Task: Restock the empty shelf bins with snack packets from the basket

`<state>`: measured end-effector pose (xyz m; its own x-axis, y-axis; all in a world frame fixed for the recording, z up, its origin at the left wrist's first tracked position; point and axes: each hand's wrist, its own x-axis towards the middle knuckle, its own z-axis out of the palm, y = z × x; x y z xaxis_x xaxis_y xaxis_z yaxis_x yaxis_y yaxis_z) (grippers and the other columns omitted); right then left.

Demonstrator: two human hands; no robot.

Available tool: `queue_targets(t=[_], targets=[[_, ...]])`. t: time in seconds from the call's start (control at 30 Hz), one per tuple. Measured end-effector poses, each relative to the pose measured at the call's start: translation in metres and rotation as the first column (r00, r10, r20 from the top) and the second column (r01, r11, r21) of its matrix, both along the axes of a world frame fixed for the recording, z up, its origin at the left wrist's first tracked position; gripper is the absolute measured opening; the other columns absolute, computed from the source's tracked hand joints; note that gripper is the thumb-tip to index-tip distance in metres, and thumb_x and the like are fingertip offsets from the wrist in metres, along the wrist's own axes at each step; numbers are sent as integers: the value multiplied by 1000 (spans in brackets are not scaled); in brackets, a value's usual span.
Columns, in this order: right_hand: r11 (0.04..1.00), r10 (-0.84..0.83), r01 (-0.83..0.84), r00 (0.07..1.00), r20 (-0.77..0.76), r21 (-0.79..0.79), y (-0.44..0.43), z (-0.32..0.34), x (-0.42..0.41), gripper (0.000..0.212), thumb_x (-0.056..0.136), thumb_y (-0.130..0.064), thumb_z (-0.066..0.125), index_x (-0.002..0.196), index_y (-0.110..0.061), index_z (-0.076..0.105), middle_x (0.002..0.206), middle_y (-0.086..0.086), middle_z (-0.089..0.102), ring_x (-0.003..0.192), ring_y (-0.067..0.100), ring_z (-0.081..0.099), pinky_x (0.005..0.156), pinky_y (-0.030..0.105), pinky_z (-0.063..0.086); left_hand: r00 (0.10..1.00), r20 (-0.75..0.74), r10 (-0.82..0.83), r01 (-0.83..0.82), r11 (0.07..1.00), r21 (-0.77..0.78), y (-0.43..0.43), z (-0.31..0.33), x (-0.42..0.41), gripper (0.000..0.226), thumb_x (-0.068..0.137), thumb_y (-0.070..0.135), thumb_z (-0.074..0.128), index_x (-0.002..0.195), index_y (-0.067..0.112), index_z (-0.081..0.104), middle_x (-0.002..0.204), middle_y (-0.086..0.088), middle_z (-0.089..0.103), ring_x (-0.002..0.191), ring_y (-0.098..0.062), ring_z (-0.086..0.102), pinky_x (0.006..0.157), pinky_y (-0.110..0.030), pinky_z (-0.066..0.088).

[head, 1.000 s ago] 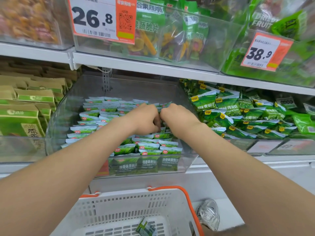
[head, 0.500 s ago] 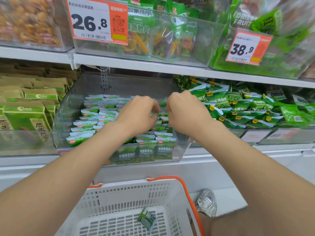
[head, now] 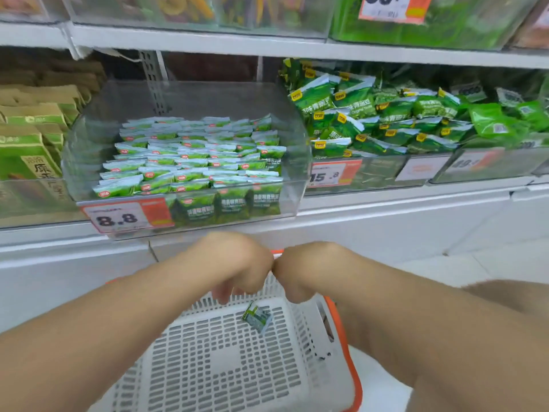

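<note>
Green glossy film wraps the one snack packet (head: 257, 318) lying on the perforated floor of the white basket (head: 208, 367), just under both hands. It looks light, soft and crinkly, probably slick, so pinching a sealed end should hold better than squeezing the middle. The left hand (head: 237, 263) and right hand (head: 297, 272) hover knuckle to knuckle, each grip loose, fingers drooping, nothing visibly held. Above, the clear shelf bin (head: 208, 99) holds stocked rows (head: 193, 162) of similar packets, with bare room behind them and other full bins close on both sides.
</note>
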<state>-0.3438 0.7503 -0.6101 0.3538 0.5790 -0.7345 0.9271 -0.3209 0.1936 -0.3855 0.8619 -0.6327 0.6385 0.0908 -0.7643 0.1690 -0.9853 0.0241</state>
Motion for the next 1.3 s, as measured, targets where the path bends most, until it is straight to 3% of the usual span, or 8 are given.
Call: queue_targets(t=[0.13,0.37,0.5,0.6,0.9,1.0,1.13,1.3], targets=[[995,3,-10,997,-75,-98,-7,-34,3,34,104,-17,51,138,-15,53,121,3,58,97,24,56,77,35,45,991,-4,-131,131,991,39,-11,-86,4,22,103,12,45,115,9,63,88,-4,67,62,-22,64,62,-34,57],[995,88,-86,996,-21,49,-15,-81,18,9,102,-11,52,106,-18,50,84,-3,40,64,11,37,57,31,39,975,22,-221,220,975,23,7,-222,2,22,100,5,52,116,9,65,114,-9,65,96,-27,63,89,-40,56],[995,76,-75,997,-5,64,-12,-100,27,12,102,-10,53,101,-18,44,79,-3,34,64,13,35,62,33,41,983,73,-169,174,982,-77,12,-276,1,78,104,6,49,167,30,10,170,-3,17,139,-40,45,91,-43,48],[995,69,-68,998,-6,67,-7,-111,31,21,98,-6,56,84,-15,44,81,-1,40,64,15,40,69,36,44,988,82,-134,145,980,-140,7,-308,-5,83,108,7,45,167,30,-9,174,3,-16,125,-40,56,86,-47,55],[993,111,-110,994,-18,49,1,-130,32,17,96,-5,61,88,-15,50,86,0,48,64,15,43,70,36,45,988,128,-81,78,997,24,4,-324,-18,73,103,0,57,163,3,16,170,-17,16,134,-38,49,85,-42,49],[991,128,-127,991,-33,32,0,-132,29,14,98,-7,60,99,-18,50,87,0,44,64,15,40,75,37,46,968,167,-185,166,978,123,10,-321,-24,69,103,16,63,159,5,25,161,-17,32,144,-38,35,109,-46,41],[987,150,-147,988,-31,65,1,-123,27,16,98,-3,57,94,-13,46,92,0,46,71,19,45,77,37,46,957,192,216,-165,955,-247,28,-312,-17,51,97,41,67,141,23,50,127,-6,64,121,-32,55,102,-42,48],[978,127,-115,990,-64,173,1,-108,34,50,96,0,58,142,-15,46,128,10,52,108,32,58,78,40,44,819,-119,561,-447,495,-745,32,-241,-8,37,104,43,58,136,26,59,124,-2,63,103,-22,59,94,-37,50]])
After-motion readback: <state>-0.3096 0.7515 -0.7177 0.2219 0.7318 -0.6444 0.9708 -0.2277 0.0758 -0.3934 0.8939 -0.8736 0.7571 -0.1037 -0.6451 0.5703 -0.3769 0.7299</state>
